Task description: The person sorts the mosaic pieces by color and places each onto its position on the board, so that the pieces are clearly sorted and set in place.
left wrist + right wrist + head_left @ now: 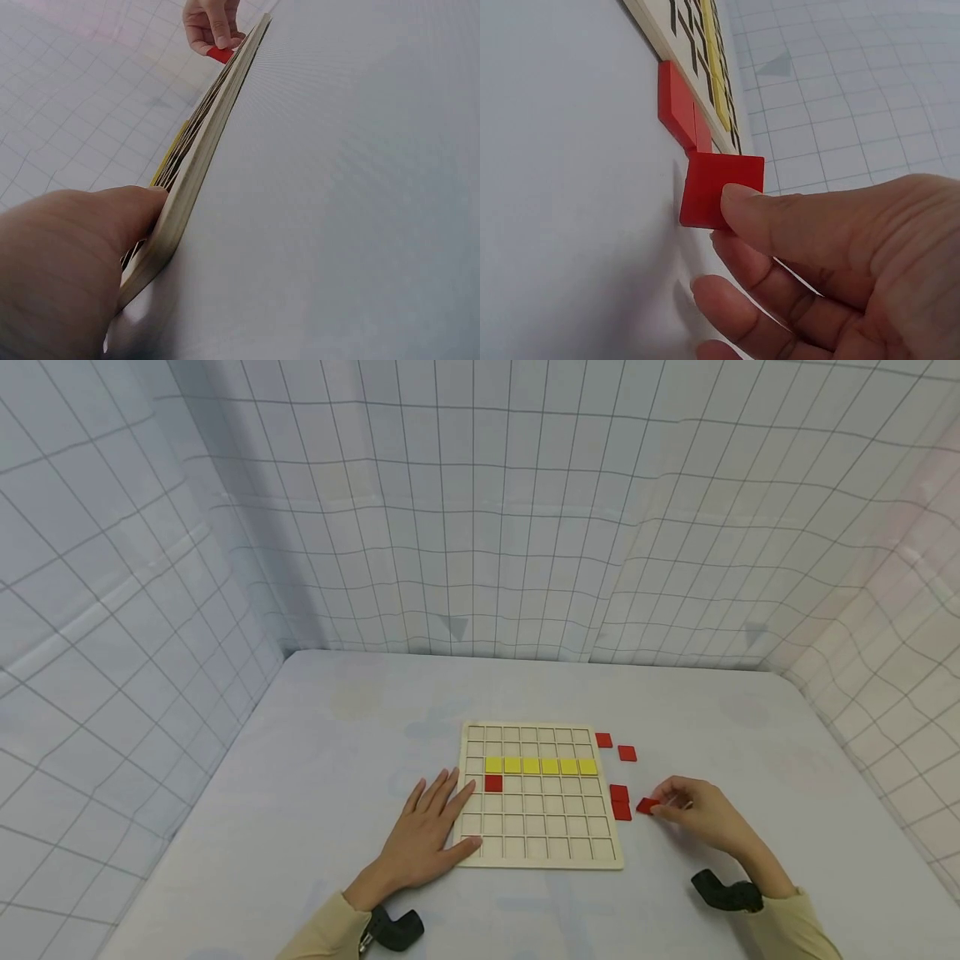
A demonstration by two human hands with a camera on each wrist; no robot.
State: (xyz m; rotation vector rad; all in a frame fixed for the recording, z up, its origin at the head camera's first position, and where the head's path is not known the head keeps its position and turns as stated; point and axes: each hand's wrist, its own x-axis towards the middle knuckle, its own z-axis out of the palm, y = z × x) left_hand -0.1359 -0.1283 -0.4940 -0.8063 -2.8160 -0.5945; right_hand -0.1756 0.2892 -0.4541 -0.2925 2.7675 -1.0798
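My right hand [701,814] pinches a red square tile [712,187] between thumb and fingers, just right of the board. With fingers spread, my left hand [423,842] rests at the left edge of the wooden grid board [540,863], and its thumb lies over the lower left corner. Yellow tiles [531,766] fill a row of cells, all but the leftmost. Below the first of them, a single red tile [493,783] sits in a cell.
Two red tiles [620,802] lie touching each other at the board's right edge. Farther back are two more loose red tiles, one near the board's upper right corner [603,740] and another [627,753] beside it. Grid-patterned cloth [495,527] hangs around the white table [360,710].
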